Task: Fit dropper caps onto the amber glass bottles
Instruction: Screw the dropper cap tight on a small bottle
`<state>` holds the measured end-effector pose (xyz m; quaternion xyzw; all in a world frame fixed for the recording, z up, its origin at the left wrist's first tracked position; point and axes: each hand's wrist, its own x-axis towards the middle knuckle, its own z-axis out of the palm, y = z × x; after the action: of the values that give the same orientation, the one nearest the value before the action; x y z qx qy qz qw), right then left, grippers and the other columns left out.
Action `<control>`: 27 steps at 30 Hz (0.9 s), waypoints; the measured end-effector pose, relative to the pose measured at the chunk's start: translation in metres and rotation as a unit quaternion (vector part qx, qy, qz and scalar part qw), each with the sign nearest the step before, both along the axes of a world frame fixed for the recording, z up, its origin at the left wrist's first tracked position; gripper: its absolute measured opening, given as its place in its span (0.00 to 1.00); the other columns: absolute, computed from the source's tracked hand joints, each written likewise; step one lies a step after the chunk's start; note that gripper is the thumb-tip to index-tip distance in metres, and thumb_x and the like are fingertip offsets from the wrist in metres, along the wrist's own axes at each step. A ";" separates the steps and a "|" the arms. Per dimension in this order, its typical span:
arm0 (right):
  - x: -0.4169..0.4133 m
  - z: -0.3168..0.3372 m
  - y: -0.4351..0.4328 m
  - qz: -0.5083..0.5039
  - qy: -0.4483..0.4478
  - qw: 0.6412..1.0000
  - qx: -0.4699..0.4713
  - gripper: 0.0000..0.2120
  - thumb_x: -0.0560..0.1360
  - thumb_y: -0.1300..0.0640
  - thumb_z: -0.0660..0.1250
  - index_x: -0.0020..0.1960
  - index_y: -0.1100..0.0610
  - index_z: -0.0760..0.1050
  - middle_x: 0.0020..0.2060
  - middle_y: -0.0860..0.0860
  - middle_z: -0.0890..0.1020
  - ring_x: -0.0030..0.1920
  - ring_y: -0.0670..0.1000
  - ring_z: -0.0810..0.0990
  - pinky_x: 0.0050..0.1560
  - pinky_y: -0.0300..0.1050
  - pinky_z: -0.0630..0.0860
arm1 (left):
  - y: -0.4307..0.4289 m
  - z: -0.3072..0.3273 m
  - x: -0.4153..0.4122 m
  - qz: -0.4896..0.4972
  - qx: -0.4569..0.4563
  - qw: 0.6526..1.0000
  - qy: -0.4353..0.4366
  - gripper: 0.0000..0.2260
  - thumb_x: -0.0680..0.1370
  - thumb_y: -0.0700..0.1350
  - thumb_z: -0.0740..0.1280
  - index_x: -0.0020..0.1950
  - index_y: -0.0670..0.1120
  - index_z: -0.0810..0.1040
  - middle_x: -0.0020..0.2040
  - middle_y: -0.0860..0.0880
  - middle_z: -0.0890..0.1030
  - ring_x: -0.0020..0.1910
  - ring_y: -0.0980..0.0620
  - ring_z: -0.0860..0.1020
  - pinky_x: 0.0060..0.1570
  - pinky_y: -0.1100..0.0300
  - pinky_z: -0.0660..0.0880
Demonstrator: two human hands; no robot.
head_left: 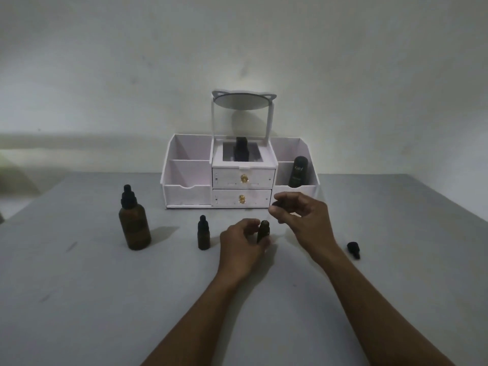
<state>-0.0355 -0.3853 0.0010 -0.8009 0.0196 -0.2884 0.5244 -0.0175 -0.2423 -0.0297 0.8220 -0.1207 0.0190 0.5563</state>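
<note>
Left fingers (253, 225) around uncapped bottle (263, 231); right fingers (277, 207) seemingly pinching cap (276, 204).

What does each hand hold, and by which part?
Left hand grips the uncapped small amber bottle around its body. Right hand pinches a dropper cap at its top.

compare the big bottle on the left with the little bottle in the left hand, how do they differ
The big bottle is far taller and wider than the little bottle. The big bottle already wears a black dropper cap; the little bottle's neck is open. The big bottle stands alone on the table, untouched, while the left hand grips the little bottle. Both are dark amber glass and upright.
</note>
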 end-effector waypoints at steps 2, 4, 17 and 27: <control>0.000 -0.002 0.003 -0.004 0.014 1.000 -0.020 0.11 0.71 0.53 0.77 0.53 0.48 0.83 0.43 0.42 0.85 0.43 0.40 0.84 0.46 0.28 0.78 | 0.000 0.000 -0.002 -0.002 0.002 1.000 -0.014 0.17 0.72 0.48 0.74 0.60 0.51 0.80 0.58 0.53 0.81 0.55 0.55 0.79 0.61 0.57 0.74; 0.001 -0.005 0.005 -0.004 0.024 0.999 -0.040 0.13 0.71 0.52 0.77 0.54 0.48 0.83 0.45 0.42 0.85 0.45 0.41 0.84 0.49 0.31 0.78 | -0.001 -0.001 -0.004 0.002 0.007 1.000 -0.023 0.14 0.73 0.47 0.73 0.58 0.52 0.81 0.56 0.54 0.82 0.51 0.58 0.79 0.59 0.59 0.74; 0.007 -0.019 0.009 -0.009 0.080 0.993 -0.084 0.16 0.69 0.52 0.79 0.56 0.53 0.83 0.49 0.48 0.86 0.47 0.45 0.84 0.46 0.29 0.78 | 0.001 -0.003 0.001 -0.007 0.024 0.998 -0.063 0.12 0.74 0.45 0.72 0.57 0.50 0.82 0.54 0.52 0.83 0.50 0.57 0.80 0.53 0.65 0.73; 0.004 -0.023 0.006 0.030 0.038 0.997 -0.056 0.13 0.71 0.59 0.77 0.54 0.50 0.83 0.47 0.45 0.86 0.47 0.43 0.85 0.52 0.42 0.83 | 0.001 -0.005 0.001 -0.007 0.020 0.998 -0.060 0.13 0.74 0.45 0.72 0.58 0.50 0.82 0.55 0.51 0.83 0.52 0.55 0.81 0.56 0.61 0.74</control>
<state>-0.0320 -0.3789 -0.0219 -0.8398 -0.0011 -0.2425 0.4858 -0.0166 -0.2413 -0.0346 0.8295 -0.1598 0.0620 0.5315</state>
